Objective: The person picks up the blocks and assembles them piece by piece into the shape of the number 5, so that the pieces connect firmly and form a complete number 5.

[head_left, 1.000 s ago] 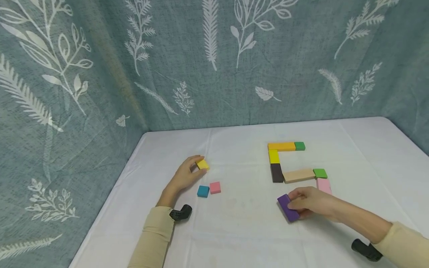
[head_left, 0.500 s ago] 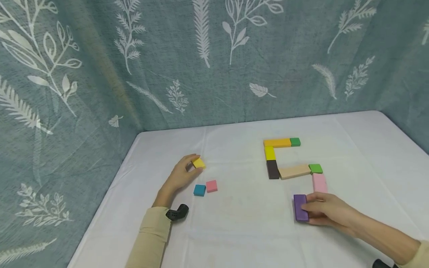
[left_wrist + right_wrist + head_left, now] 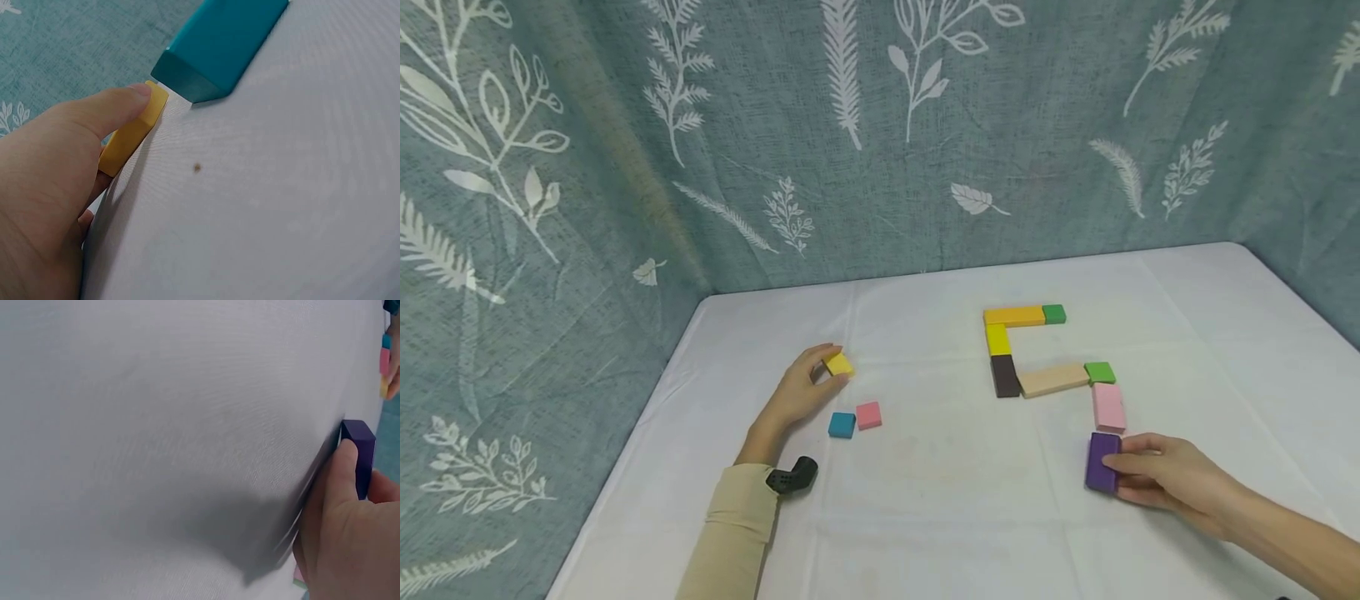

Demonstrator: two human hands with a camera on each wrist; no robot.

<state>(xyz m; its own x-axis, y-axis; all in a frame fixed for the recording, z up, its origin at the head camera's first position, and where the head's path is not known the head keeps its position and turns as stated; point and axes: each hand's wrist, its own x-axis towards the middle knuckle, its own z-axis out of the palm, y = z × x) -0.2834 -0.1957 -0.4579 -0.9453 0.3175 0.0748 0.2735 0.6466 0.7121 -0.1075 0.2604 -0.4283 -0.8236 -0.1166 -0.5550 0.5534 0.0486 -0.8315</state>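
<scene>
My right hand (image 3: 1176,479) pinches a purple block (image 3: 1102,462) between thumb and fingers, just below the near end of a pink block (image 3: 1108,407). That pink block ends a chain of blocks: a green one (image 3: 1100,372), a tan one (image 3: 1055,380), a dark brown one (image 3: 1004,376), a yellow one (image 3: 997,339), an orange one (image 3: 1015,316) and another green one (image 3: 1054,313). On the left, my left hand (image 3: 800,387) holds a small yellow block (image 3: 838,364) by its edges. In the left wrist view the thumb lies on this yellow block (image 3: 133,134).
A blue block (image 3: 842,425) and a small pink block (image 3: 868,415) lie side by side, nearer to me than the left hand. White cloth covers the table (image 3: 925,517). A patterned teal curtain (image 3: 850,208) hangs behind and at the sides.
My right hand has carried the purple block rightward and turned it upright in line with the pink block. The left hand stays at the yellow block; the head view has shifted slightly.
</scene>
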